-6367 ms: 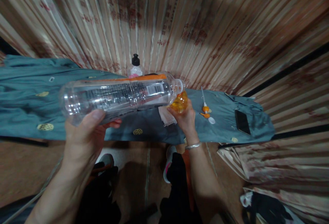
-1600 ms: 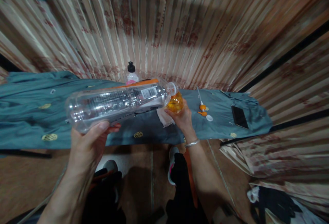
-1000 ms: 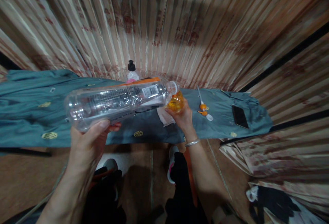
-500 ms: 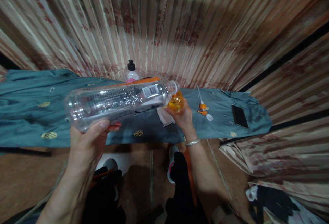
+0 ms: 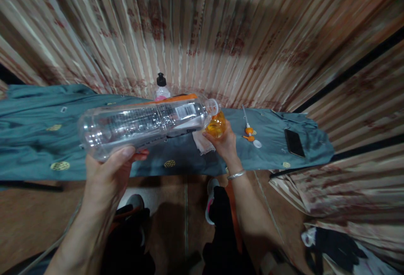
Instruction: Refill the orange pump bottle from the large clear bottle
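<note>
Over the teal cloth (image 5: 31,136), a large clear bottle (image 5: 139,123) is held nearly level, gripped near its base by the left hand (image 5: 109,172), thumb nearest; by the right hand (image 5: 225,142), partly curled, a small amber bottle (image 5: 216,127) is clasped at its mouth.

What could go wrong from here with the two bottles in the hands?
The left hand holds the large clear bottle near its base, so the neck end might waver. That end overlaps the small yellow bottle in the right hand; if they slip apart, any liquid could drip onto the pale cloth nearby.
</note>
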The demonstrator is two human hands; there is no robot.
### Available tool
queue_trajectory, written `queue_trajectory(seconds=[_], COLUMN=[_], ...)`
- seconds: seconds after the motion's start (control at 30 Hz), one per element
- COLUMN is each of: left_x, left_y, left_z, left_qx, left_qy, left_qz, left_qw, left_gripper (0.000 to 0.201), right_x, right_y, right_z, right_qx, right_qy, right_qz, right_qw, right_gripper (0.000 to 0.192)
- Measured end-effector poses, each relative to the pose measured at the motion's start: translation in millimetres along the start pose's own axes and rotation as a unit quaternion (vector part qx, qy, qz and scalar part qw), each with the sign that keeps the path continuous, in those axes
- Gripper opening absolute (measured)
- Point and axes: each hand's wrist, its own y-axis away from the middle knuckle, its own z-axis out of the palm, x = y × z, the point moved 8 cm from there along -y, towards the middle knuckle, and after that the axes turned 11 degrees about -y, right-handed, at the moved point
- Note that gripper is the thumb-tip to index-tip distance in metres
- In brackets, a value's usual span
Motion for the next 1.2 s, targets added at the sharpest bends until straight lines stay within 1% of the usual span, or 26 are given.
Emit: queue_trajectory(seconds=[0.27,0.43,0.6,0.77,0.9,1.1,1.2], left_x=[-0.8,-0.2,1.1,1.4,-0.5,-1.8,0.1], left_y=[-0.7,-0.8,-1.0,-0.5,-0.8,-1.0,-0.7], left_z=[0.1,1.4,2.2,2.7,0.7,-0.6,1.3], left_qx=[-0.018,-0.02,-0.014,-0.014,-0.013,-0.014,-0.016], left_qy=[0.0,0.005,0.016,0.008,0.01,0.013,0.004], left_qz=[0.021,0.023,0.013,0.013,0.009,0.01,0.015], left_qw=[1.0,1.0,1.0,1.0,1.0,1.0,1.0], left_gripper=[0.011,0.012,0.017,0.014,0.016,0.017,0.013], right_x=[-2.5,-1.4,-1.4,-0.3,-2.0,-2.0,-1.8], right_y=[0.0,0.0,0.3,0.1,0.6,0.8,0.6], right_z=[-0.1,0.2,-0.6,-0.2,0.0,0.0,0.5], right_qx=[-0.003,-0.009,-0.006,-0.007,-0.007,-0.007,-0.009], right_qy=[0.006,0.012,0.001,0.003,0.002,0.0,-0.001], right_qz=[-0.005,0.007,-0.001,-0.001,-0.005,0.0,0.0], right_qw=[1.0,1.0,1.0,1.0,1.0,1.0,1.0], right_gripper=[0.073,0.075,0.074,0.074,0.072,0.074,0.074])
